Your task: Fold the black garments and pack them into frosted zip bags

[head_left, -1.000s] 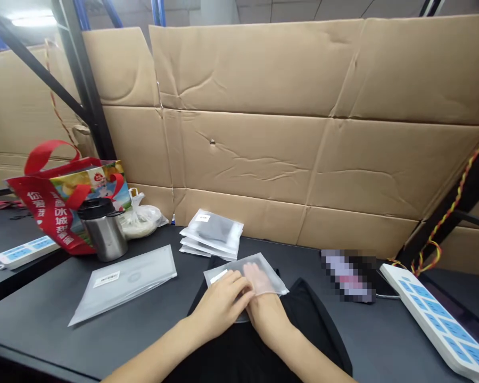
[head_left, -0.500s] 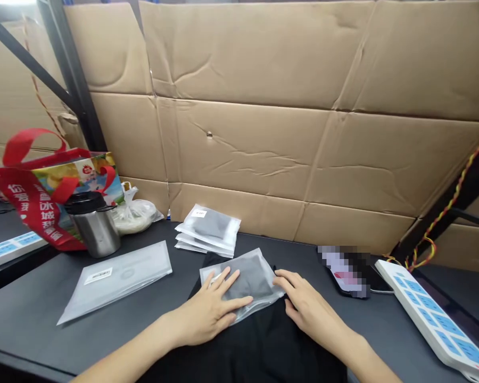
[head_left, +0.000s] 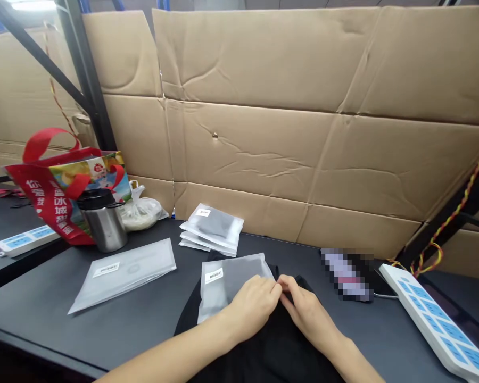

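A frosted plastic zip bag point(head_left: 219, 291) with a white barcode label and something dark inside lies on black cloth point(head_left: 263, 351). Over its right part rests my left hand point(head_left: 257, 300), fingers closed on the bag's right edge. My right hand point(head_left: 303, 306) meets it there, thumb and fingers pinched together at the same edge. The fingertips of both hands touch or nearly touch, and the exact spot they grip is partly hidden. Behind the bag sits a stack of several similar frosted bags point(head_left: 213, 226). To the left lies a larger frosted bag point(head_left: 131, 268) with a label.
A steel cup point(head_left: 107, 229) with a black lid stands at the left before a red carrier bag point(head_left: 43, 199) and a knotted plastic bag point(head_left: 141, 213). On the right are a pixelated phone-like object point(head_left: 345, 276) and a white power strip point(head_left: 439, 319). Cardboard point(head_left: 255, 138) walls the back.
My left hand has slid right from lying spread on the bag to closing at its right edge. My right hand stays near that edge, now pinching. The view has shifted slightly.
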`<state>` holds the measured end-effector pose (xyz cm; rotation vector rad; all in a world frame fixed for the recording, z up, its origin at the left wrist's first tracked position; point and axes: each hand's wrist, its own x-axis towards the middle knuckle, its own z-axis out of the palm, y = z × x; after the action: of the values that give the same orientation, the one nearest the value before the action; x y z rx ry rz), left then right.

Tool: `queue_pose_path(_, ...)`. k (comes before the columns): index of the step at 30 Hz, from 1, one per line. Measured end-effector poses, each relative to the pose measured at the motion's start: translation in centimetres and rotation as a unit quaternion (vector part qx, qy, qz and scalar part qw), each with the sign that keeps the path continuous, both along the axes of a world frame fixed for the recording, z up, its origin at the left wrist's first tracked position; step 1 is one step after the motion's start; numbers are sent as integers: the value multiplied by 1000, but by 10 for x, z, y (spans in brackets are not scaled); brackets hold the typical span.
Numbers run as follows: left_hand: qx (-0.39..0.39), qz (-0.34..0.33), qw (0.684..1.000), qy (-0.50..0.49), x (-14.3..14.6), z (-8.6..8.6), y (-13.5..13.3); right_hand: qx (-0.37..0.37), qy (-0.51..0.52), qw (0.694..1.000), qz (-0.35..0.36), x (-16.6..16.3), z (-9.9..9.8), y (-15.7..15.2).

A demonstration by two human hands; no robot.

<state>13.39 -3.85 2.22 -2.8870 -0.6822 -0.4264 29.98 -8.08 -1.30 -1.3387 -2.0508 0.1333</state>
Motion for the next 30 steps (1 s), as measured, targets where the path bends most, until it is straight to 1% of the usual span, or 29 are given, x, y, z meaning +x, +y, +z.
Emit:
queue_pose_path(3,3,-1,1000,16,-23,-2,-3,6,-41,999,29,-1,1,-2)
queue_pose_path(6,3,9,998,54,-66,-1,-8,6,-97,995,17,3,6,-6)
queue_pose_path(9,-19,52,996,69,-113,1,-9,-2,-146,989,10,6,13,-10)
queue_pose_path(11,-44,81,994,66,-135,2,-8,0,-172,985,15,5,17,-11)
queue_pose_path(12,-56,86,993,58,-141,2,-7,3,-181,983,11,4,19,-11)
queue_pose_path(14,-66,78,994,31,-144,3,-4,10,-192,981,-1,-1,22,-10)
queue_pose_path(17,-65,43,997,-11,-135,2,3,41,-217,975,11,-14,22,-3)
queue_pose_path(19,-83,21,996,-12,-127,0,8,54,-247,967,34,-25,18,3)
queue_pose_path(23,-136,6,991,6,-121,-9,12,55,-278,958,40,-37,3,12)
queue_pose_path(25,-135,27,990,-3,-125,-16,13,49,-270,961,40,-31,1,11)
queue_pose_path(27,-115,76,990,-35,-132,-25,14,43,-242,969,28,-17,6,9)
queue_pose_path(29,-92,112,988,-57,-138,-35,15,50,-196,979,-12,2,16,11)
queue_pose_path(30,-83,118,988,-54,-141,-39,16,60,-172,982,-37,11,21,15)
